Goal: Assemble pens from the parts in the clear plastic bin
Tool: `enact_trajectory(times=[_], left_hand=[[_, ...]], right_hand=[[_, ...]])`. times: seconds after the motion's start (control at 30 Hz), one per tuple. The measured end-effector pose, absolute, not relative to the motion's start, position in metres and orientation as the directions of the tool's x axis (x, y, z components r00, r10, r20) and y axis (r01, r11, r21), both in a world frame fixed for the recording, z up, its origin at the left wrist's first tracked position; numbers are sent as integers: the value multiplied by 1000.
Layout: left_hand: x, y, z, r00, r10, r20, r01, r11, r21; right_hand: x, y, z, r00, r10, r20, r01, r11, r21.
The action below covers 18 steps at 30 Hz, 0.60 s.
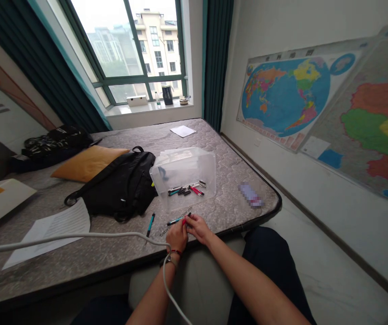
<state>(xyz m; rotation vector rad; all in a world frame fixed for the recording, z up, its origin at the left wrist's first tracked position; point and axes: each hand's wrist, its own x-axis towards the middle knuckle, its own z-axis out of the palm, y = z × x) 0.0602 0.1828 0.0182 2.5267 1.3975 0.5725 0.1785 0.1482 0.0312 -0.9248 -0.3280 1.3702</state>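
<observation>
Red pen (184, 221) is showing between the fingertips of both hands, low over the near edge of the mattress (226, 192). Left hand (176, 235) and right hand (198, 228) are meeting around it, both pinching; most of the pen is staying hidden behind the fingers. A white cable (105, 235) is running across the left wrist. Just beyond the left fingers, a teal pen (173, 222) is lying on the mattress, and a teal-and-black pen (151, 225) is resting farther left. Past these, a translucent box (209, 164) is holding several loose pens (184, 191). A black bag (122, 180) is lying just left of the box, with a yellow pillow (88, 163) behind it and a printed sheet (61, 223) in front. Off to the right, a pixelated object (250, 195) is lying near the mattress edge. A world map (282, 95) is hanging on the right wall.
</observation>
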Motion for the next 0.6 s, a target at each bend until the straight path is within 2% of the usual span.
enact_trajectory(times=[0.1, 0.17, 0.23, 0.3, 0.33, 0.4, 0.5, 0.6], left_hand=[[60, 183, 18, 491, 840, 229, 765, -542, 348], [59, 184, 16, 480, 847, 228, 772, -532, 348], [59, 184, 13, 455, 858, 238, 775, -513, 368], [60, 184, 11, 428, 867, 255, 772, -498, 396], [60, 185, 10, 418, 870, 262, 769, -492, 407], [60, 185, 8, 404, 873, 272, 766, -486, 422], [59, 186, 6, 419, 864, 278, 749, -502, 432], [58, 186, 4, 441, 854, 276, 737, -521, 431]], right_hand=[[186, 151, 29, 172, 926, -335, -582, -179, -794], [200, 156, 28, 128, 932, -339, -425, -257, -868], [222, 165, 31, 149, 939, -310, -182, -282, -942], [252, 179, 41, 267, 934, -237, 155, -284, -946], [268, 189, 48, 351, 918, -182, 333, -304, -892], [297, 211, 64, 459, 884, -86, 625, -390, -676], [328, 245, 83, 520, 850, -88, 725, -493, -481], [338, 270, 88, 544, 829, -131, 748, -549, -372]])
